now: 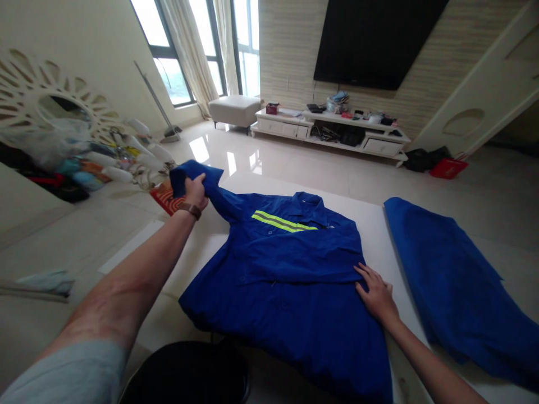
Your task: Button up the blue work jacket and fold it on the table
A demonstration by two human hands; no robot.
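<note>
A blue work jacket (295,314) lies front up on a white table, its collar at the far end. A yellow and grey reflective strip crosses its chest. One sleeve is folded across the front. My left hand (196,192) is closed around the other sleeve (223,196), lifting its cuff end off to the left. At the jacket's right edge, my right hand (377,294) lies with fingers apart on the fabric, by the bend of the folded sleeve. The jacket's lower part hangs over the near table edge.
Another blue garment (455,280) lies on the right, draping downward. A black round seat (187,373) stands below the near table edge. Bagged clutter (80,163) is at the left, and a low white TV cabinet (286,126) stands by the far wall.
</note>
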